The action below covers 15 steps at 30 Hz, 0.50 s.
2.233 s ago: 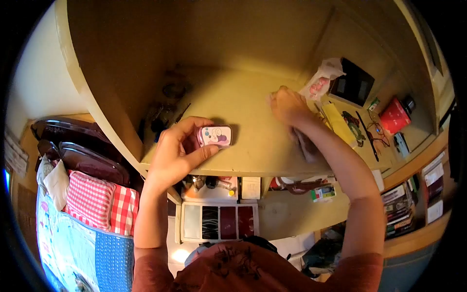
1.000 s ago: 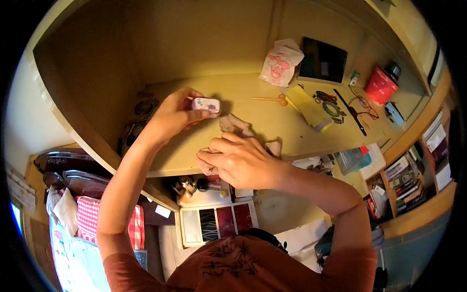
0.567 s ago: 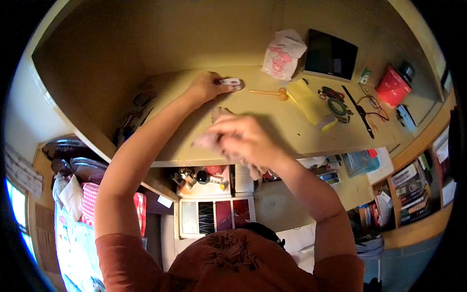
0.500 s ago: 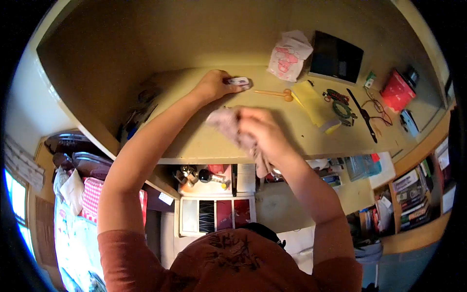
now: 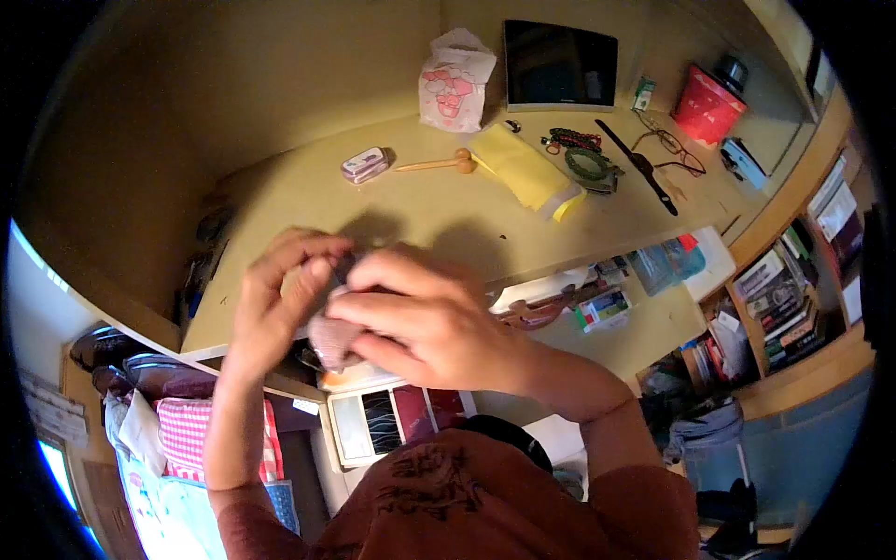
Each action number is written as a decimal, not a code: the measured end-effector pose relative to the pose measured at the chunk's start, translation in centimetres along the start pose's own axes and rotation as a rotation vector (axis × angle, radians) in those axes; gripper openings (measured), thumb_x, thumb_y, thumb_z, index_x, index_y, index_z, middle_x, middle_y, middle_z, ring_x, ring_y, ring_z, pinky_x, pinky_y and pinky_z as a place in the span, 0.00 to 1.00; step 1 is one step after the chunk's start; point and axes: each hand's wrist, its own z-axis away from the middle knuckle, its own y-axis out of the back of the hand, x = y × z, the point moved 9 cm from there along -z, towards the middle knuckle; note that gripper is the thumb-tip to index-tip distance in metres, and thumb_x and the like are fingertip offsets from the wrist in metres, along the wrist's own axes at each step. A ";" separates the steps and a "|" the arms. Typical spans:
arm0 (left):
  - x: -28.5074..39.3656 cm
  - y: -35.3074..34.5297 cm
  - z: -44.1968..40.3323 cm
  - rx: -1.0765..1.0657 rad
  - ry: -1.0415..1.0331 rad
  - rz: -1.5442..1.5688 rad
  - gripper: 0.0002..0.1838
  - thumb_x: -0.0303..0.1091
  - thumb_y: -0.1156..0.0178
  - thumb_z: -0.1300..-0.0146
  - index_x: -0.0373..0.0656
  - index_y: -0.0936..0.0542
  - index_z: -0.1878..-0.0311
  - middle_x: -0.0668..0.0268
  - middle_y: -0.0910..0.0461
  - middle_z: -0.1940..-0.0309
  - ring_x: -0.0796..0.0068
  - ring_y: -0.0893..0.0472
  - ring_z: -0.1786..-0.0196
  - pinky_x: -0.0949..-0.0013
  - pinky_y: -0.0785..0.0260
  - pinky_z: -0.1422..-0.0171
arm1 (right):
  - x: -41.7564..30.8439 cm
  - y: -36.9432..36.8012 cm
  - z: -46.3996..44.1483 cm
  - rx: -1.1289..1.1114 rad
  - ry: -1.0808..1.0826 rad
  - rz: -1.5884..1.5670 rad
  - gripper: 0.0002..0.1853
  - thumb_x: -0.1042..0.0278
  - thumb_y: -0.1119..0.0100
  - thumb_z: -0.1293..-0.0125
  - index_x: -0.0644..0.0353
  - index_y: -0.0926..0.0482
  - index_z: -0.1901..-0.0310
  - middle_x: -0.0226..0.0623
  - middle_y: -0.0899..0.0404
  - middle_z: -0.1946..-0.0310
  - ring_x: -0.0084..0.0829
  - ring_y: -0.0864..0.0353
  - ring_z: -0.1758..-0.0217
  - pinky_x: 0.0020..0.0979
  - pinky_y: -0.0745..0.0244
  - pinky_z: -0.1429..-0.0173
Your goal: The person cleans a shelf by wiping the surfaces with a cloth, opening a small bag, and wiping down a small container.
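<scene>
A crumpled pinkish-grey cloth [image 5: 332, 342] is bunched between my two hands over the front edge of the shelf [image 5: 280, 201]. My left hand [image 5: 285, 294] pinches its upper part. My right hand [image 5: 425, 322] has its fingers wrapped round the cloth from the other side. Farther back on the shelf lies a small white and purple tin [image 5: 365, 165], touched by neither hand. Beside the tin is a wooden mallet-like stick [image 5: 434, 164], then a folded yellow cloth [image 5: 525, 171].
Behind stand a white bag with pink print [image 5: 455, 86] and a dark-screened frame [image 5: 560, 67]. Bracelets [image 5: 588, 163], a black watch [image 5: 639, 166], glasses [image 5: 674, 152] and a red container [image 5: 707, 105] are at the right. Books [image 5: 779, 299] fill a lower shelf.
The tin, earlier in my left hand, now rests on the shelf. My left hand has come back towards the front and taken hold of the cloth in my right hand. The view has shifted.
</scene>
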 end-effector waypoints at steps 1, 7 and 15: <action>0.6 -0.6 0.6 -0.015 -0.032 -0.057 0.14 0.33 0.36 0.29 0.34 0.15 0.45 0.58 0.17 0.50 0.65 0.18 0.45 0.64 0.28 0.38 | -0.2 2.1 0.5 0.013 -0.001 0.083 0.19 0.73 0.24 0.48 0.62 0.12 0.52 0.40 0.19 0.55 0.38 0.16 0.55 0.36 0.19 0.52; 2.1 -4.9 0.5 -0.043 -0.159 -0.237 0.19 0.25 0.29 0.39 0.37 0.15 0.44 0.53 0.17 0.49 0.54 0.16 0.46 0.61 0.24 0.41 | 2.3 14.4 2.6 0.101 -0.193 0.601 0.12 0.67 0.26 0.47 0.56 0.15 0.61 0.37 0.18 0.60 0.43 0.19 0.53 0.40 0.23 0.46; 2.0 -9.8 -0.8 -0.165 -0.263 -0.413 0.26 0.33 0.24 0.47 0.49 0.12 0.41 0.64 0.23 0.64 0.62 0.20 0.62 0.60 0.26 0.56 | 8.7 10.9 4.1 -0.364 -0.365 0.756 0.09 0.64 0.28 0.44 0.54 0.10 0.62 0.32 0.14 0.66 0.38 0.19 0.56 0.40 0.23 0.49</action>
